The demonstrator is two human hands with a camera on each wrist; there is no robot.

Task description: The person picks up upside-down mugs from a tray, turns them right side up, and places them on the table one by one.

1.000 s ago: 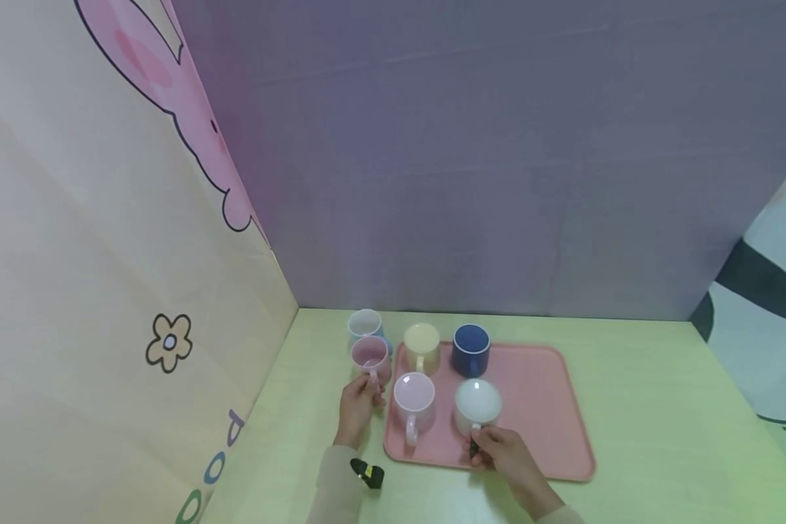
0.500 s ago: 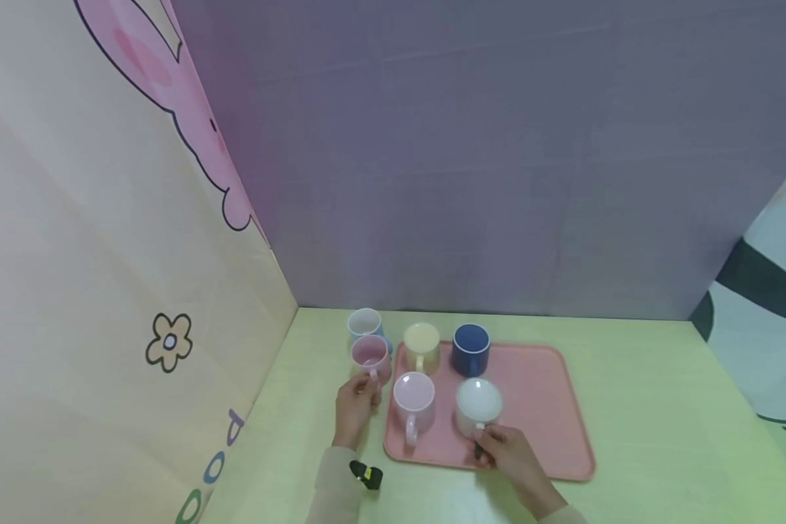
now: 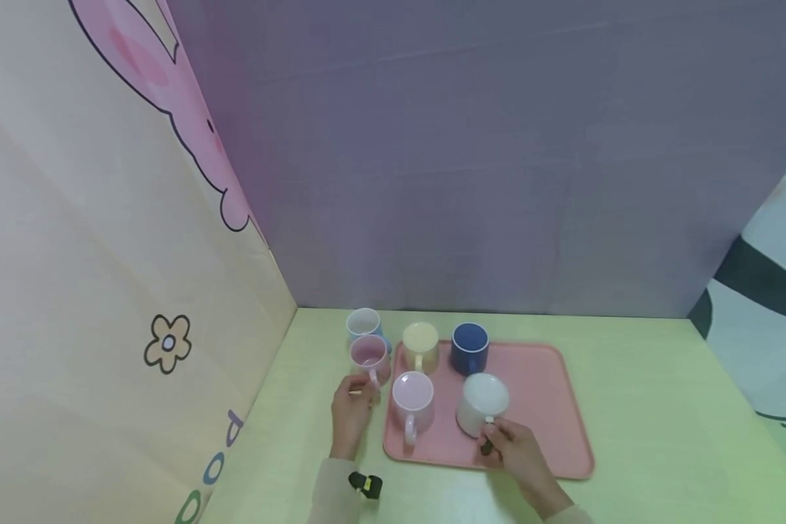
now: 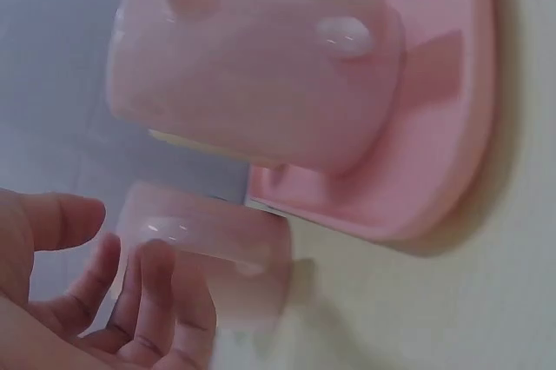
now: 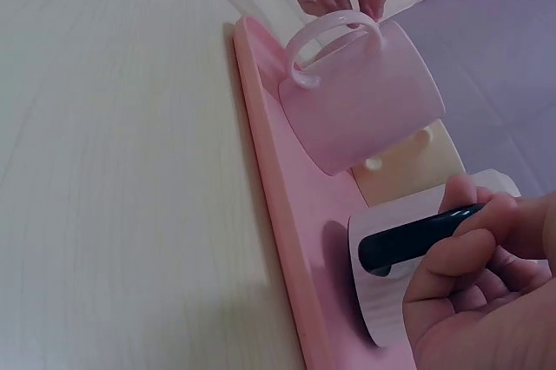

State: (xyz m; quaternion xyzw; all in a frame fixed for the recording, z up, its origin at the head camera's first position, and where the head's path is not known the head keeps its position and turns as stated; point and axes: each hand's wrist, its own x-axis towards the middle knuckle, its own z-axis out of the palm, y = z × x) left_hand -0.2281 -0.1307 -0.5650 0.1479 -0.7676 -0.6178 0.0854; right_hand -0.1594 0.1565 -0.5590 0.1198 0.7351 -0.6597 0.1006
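My right hand (image 3: 516,453) pinches the black handle (image 5: 408,244) of a white mug (image 3: 482,407), which leans over the pink tray (image 3: 544,407). A pink mug (image 3: 370,362) stands on the table just left of the tray. Beside its handle is my left hand (image 3: 351,416), its fingers loosely bent with a gap between thumb and forefinger in the left wrist view; nothing is held there. On the tray stand a pale pink mug (image 3: 413,402), a cream mug (image 3: 421,349) and a dark blue mug (image 3: 469,351), all upright.
A white and light blue mug (image 3: 364,324) stands behind the pink mug, partly hidden by it. The pale table (image 3: 661,407) runs back to a grey cloth wall (image 3: 485,182). Printed cloth panels (image 3: 105,255) flank both sides.
The white mug has shifted slightly right and now leans, moving with my right hand. My left hand has drawn back a little from the pink mug's handle, letting it go.
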